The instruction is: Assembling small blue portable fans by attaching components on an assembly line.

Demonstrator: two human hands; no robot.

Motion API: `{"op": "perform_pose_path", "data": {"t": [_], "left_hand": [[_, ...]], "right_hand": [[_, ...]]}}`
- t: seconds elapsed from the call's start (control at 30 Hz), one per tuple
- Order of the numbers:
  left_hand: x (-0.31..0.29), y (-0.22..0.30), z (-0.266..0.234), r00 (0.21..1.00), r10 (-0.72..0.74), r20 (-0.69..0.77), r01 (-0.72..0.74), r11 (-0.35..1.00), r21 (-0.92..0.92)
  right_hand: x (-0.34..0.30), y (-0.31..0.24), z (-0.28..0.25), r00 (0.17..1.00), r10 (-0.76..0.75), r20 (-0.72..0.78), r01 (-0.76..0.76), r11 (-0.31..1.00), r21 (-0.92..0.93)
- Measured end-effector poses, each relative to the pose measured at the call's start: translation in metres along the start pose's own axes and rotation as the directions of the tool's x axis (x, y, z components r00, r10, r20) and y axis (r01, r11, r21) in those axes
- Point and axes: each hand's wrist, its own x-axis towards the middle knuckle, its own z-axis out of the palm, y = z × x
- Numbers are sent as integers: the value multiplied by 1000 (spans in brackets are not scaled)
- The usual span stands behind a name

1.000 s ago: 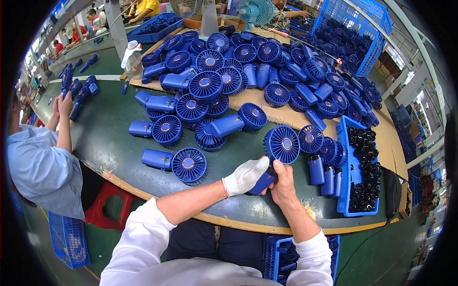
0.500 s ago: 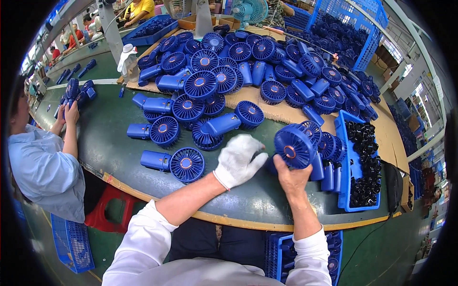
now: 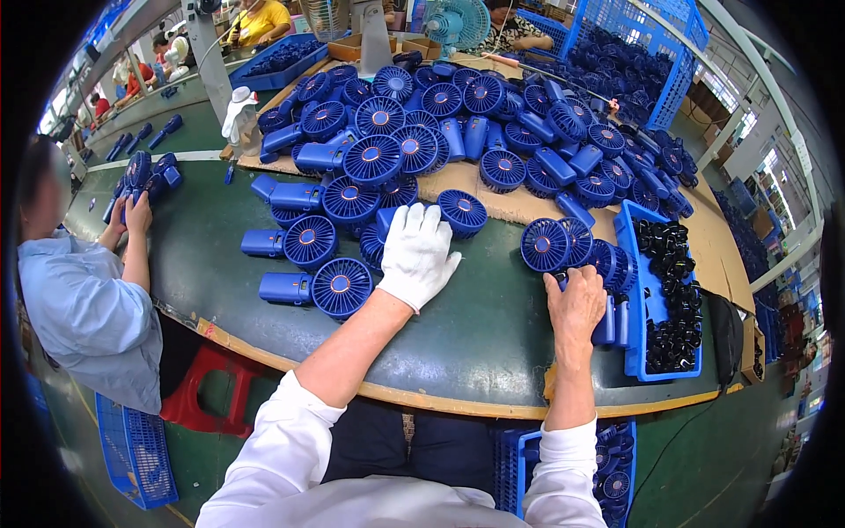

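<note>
My left hand (image 3: 415, 257), in a white glove, lies over the handle of a blue handheld fan, its fingers curled down over it. That fan's round head (image 3: 462, 213) shows just right of the fingertips; most of the handle is hidden. My bare right hand (image 3: 576, 310) has thumb and fingers closed about the handle of another handheld fan (image 3: 546, 245), which stands at the left end of a row of fans (image 3: 607, 264). To the left of my glove lie several more handheld fans (image 3: 342, 288), handles pointing left.
A large heap of blue fans (image 3: 378, 116) covers cardboard at the back. On the right stands a blue tray (image 3: 647, 308) of black parts (image 3: 673, 339). At the left a co-worker (image 3: 88, 282) holds fans above the green table (image 3: 493, 352). Below the table edge is a blue crate (image 3: 510, 475).
My right hand has lowered its fan onto the left end of the row. My left hand has moved forward and left onto a fan's handle.
</note>
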Motion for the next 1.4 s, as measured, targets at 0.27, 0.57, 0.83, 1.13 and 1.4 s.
{"op": "perform_pose_path", "data": {"t": [0.27,0.57,0.83,1.13,1.4], "left_hand": [[-3,2,-9,986,132,-101,-152,960,-234],[-13,21,-19,998,51,-21,-55,974,-218],[-31,45,-12,928,192,319,-114,962,-248],[-31,49,-12,927,366,82,-312,873,-374],[-33,65,-20,925,374,63,-324,868,-377]], "right_hand": [[-2,22,-19,977,-54,-207,85,986,144],[37,179,-39,996,86,18,-78,963,-257],[30,228,19,972,6,237,-43,987,152],[26,221,13,998,46,44,-51,991,122],[31,224,21,997,47,59,-57,980,189]]}}
